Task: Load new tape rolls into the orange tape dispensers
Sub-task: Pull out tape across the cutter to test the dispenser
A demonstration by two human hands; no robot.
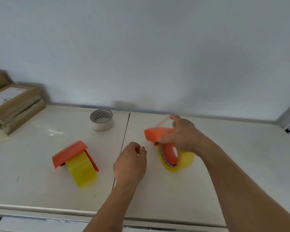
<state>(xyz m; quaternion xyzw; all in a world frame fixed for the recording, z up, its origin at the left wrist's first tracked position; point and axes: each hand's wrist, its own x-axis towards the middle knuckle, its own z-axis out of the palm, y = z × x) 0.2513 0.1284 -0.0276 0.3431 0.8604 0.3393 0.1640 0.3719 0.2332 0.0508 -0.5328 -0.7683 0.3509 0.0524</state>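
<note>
Right hand (182, 134) closed on orange dispenser (157, 133), yellow roll (177, 158) seated, on surface (208, 181). Left hand (131, 163) loosely curled, seemingly empty. Thread tape end squarely under blade; steady roll.

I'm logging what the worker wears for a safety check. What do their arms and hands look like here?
Both forearms are bare, with no sleeves in view. The left hand and the right hand have no gloves, and I see no watch, rings or wristbands.

Our right hand (181, 134) grips the orange tape dispenser (156, 133) holding a yellow roll (177, 160); our left hand (131, 164) hovers curled beside it.
</note>
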